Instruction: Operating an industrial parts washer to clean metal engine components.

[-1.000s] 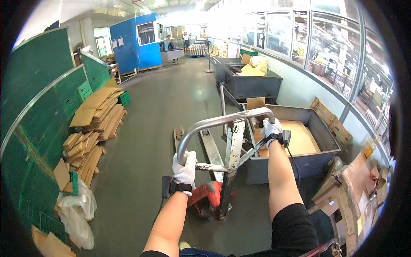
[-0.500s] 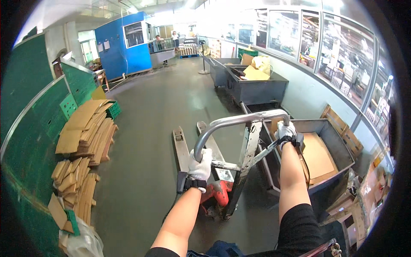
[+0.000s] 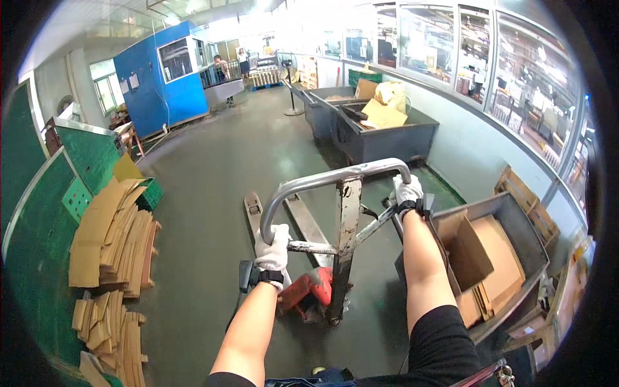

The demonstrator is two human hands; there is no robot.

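Observation:
My hands, in white gloves with black straps at the wrists, grip the looped metal handle (image 3: 340, 175) of a pallet jack. My left hand (image 3: 273, 248) is closed round the left side of the loop, and my right hand (image 3: 407, 191) round its right side. A scuffed light-coloured steering column (image 3: 346, 219) runs down to the red pump base (image 3: 316, 290). Beyond the base, two grey forks (image 3: 308, 224) point away from me, low over the floor, with no load on the parts I can see.
To my right stands a grey metal bin (image 3: 534, 261) holding cardboard (image 3: 465, 248). Further ahead are more grey bins (image 3: 390, 143) by the windowed wall. Flattened cardboard (image 3: 106, 226) is stacked along the left, near green panels. A blue booth (image 3: 161, 97) and people (image 3: 221, 68) are further off.
The bins and cardboard stacks are closer, and the surroundings have shifted in view. The handle sits further left in the picture, with both hands still on it. More cardboard shows in the right-hand bin.

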